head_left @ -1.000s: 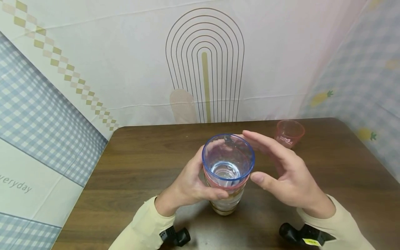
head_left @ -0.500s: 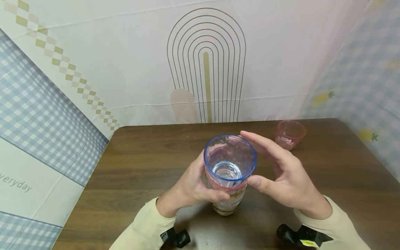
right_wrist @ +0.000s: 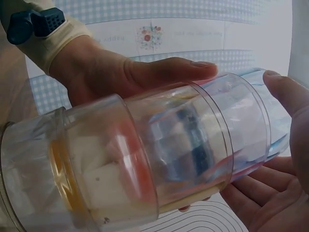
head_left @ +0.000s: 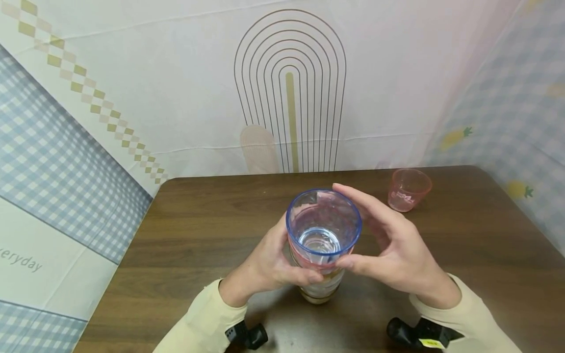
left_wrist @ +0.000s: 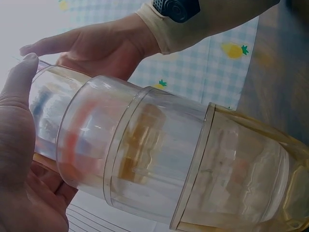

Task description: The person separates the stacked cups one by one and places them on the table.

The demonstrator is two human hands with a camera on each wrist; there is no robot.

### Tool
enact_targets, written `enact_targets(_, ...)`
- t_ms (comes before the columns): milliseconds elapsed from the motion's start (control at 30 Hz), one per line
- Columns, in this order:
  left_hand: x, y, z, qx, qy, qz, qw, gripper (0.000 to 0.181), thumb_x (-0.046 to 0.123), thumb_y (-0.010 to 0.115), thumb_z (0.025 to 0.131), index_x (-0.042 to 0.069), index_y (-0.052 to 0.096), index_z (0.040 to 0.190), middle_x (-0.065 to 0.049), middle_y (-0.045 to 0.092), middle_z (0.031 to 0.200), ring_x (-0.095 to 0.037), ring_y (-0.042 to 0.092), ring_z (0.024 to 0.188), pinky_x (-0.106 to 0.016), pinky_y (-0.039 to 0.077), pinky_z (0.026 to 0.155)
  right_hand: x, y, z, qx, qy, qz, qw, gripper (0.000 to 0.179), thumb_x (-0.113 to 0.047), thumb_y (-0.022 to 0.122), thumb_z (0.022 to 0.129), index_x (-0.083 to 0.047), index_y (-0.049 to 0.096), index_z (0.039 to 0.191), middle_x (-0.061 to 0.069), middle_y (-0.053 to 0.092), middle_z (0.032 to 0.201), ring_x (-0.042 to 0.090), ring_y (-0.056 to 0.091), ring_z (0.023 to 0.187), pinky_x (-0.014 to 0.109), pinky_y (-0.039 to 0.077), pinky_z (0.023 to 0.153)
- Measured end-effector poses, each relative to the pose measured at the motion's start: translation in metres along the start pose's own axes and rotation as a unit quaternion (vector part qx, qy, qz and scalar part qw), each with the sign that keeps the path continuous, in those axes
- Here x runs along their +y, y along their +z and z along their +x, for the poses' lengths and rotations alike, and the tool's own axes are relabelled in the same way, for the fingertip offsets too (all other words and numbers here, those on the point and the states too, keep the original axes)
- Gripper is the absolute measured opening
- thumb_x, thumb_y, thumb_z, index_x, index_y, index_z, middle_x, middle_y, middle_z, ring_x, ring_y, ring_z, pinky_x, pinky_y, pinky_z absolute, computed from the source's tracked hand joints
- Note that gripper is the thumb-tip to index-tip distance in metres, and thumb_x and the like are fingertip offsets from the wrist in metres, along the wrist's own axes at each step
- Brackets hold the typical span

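Nested clear plastic cups form a tall upright stack (head_left: 325,287) on the table in the head view. At the top is a blue-rimmed cup (head_left: 324,211); a pink-rimmed one sits just below it, and the bottom cup (left_wrist: 241,169) looks yellowish in the left wrist view. My left hand (head_left: 271,255) grips the stack's upper part from the left, its thumb across the front. From the right, my right hand (head_left: 397,245) curves round the blue-rimmed cup, thumb in front and fingers behind. The cups partly hide both hands' far fingers.
A separate pink cup (head_left: 408,191) stands upright near the back right of the brown wooden table (head_left: 198,235). Behind the table hangs a white patterned cloth (head_left: 176,98), with blue checked cloth at both sides.
My right hand has moved left and closed in on the top of the stack, its thumb now against the cups. The left hand and the stack have hardly moved.
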State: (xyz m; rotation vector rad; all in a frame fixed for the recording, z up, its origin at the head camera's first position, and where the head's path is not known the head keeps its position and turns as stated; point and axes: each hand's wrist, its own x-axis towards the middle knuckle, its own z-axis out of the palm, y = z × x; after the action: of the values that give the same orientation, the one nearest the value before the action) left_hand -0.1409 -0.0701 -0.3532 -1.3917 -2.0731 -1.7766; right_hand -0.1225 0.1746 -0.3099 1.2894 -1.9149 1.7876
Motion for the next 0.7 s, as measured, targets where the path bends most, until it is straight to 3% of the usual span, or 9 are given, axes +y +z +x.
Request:
enact_targets(33, 0.0001, 0.0001, -0.0001, 0.0, -0.001, -0.005, 1.0, 0.096, 0.034, 0.093, 0.086, 0.001, 0.039, 0.158, -0.023, 0.058, 0.15, -0.033, 0.058, 0.14, -0.044, 0.046, 0.125, 0.0004, 0.0006, 0.0004, 0.0, -0.001, 0.002, 1.0, 0.094, 0.011, 0.092, 0.076, 0.015, 0.042, 0.156, 0.017, 0.062, 0.154, 0.018, 0.061, 0.141, 0.026, 0.051, 0.118)
enact_targets(133, 0.0004, 0.0002, -0.0007, 0.001, -0.002, -0.006, 1.0, 0.097, 0.031, 0.095, 0.085, 0.001, 0.039, 0.158, -0.023, 0.058, 0.151, -0.033, 0.058, 0.14, -0.044, 0.046, 0.125, 0.0015, 0.0022, 0.0014, 0.002, -0.005, 0.014, 0.9999, 0.095, 0.012, 0.092, 0.075, 0.017, 0.041, 0.155, 0.018, 0.062, 0.153, 0.019, 0.062, 0.14, 0.026, 0.052, 0.116)
enact_targets(267, 0.0007, -0.0002, -0.0012, 0.002, -0.006, -0.002, 1.0, 0.101, 0.004, 0.094, 0.073, 0.001, 0.039, 0.159, -0.022, 0.058, 0.151, -0.033, 0.058, 0.14, -0.044, 0.045, 0.126, -0.0003, 0.004, 0.0014, 0.01, 0.006, 0.024, 0.9996, 0.097, 0.019, 0.09, 0.071, 0.017, 0.042, 0.155, 0.018, 0.063, 0.151, 0.019, 0.064, 0.137, 0.026, 0.054, 0.114)
enact_targets(433, 0.0009, -0.0002, -0.0015, 0.003, -0.009, -0.007, 0.9999, 0.095, 0.041, 0.091, 0.088, 0.002, 0.04, 0.158, -0.021, 0.058, 0.151, -0.032, 0.058, 0.14, -0.044, 0.046, 0.125, -0.0012, 0.0054, 0.001, 0.017, 0.015, 0.026, 0.9994, 0.097, 0.025, 0.087, 0.067, 0.015, 0.044, 0.154, 0.02, 0.064, 0.149, 0.02, 0.065, 0.135, 0.026, 0.055, 0.114)
enact_targets(500, 0.0009, -0.0004, -0.0016, 0.002, -0.009, -0.005, 0.9999, 0.095, 0.046, 0.089, 0.089, 0.002, 0.04, 0.158, -0.021, 0.059, 0.151, -0.032, 0.059, 0.14, -0.043, 0.046, 0.125, -0.0018, 0.0056, 0.0009, 0.022, 0.022, 0.025, 0.9992, 0.096, 0.026, 0.085, 0.067, 0.015, 0.045, 0.153, 0.02, 0.063, 0.149, 0.02, 0.066, 0.133, 0.026, 0.055, 0.113)
enact_targets(600, 0.001, -0.0009, -0.0012, 0.001, -0.005, 0.0, 1.0, 0.1, 0.023, 0.097, 0.081, 0.001, 0.039, 0.159, -0.022, 0.058, 0.151, -0.033, 0.059, 0.14, -0.044, 0.046, 0.125, -0.0031, 0.0058, 0.0015, 0.029, 0.034, 0.027, 0.9986, 0.095, 0.027, 0.084, 0.066, 0.014, 0.047, 0.153, 0.02, 0.063, 0.148, 0.02, 0.066, 0.132, 0.026, 0.056, 0.111)
enact_targets(700, 0.0014, -0.0011, -0.0007, 0.0, -0.002, 0.005, 1.0, 0.105, 0.001, 0.095, 0.071, -0.001, 0.038, 0.159, -0.024, 0.058, 0.152, -0.034, 0.059, 0.14, -0.044, 0.045, 0.126, -0.0036, 0.0055, 0.0025, 0.032, 0.043, 0.031, 0.9981, 0.094, 0.027, 0.083, 0.067, 0.014, 0.048, 0.152, 0.019, 0.064, 0.148, 0.02, 0.067, 0.132, 0.027, 0.056, 0.112)
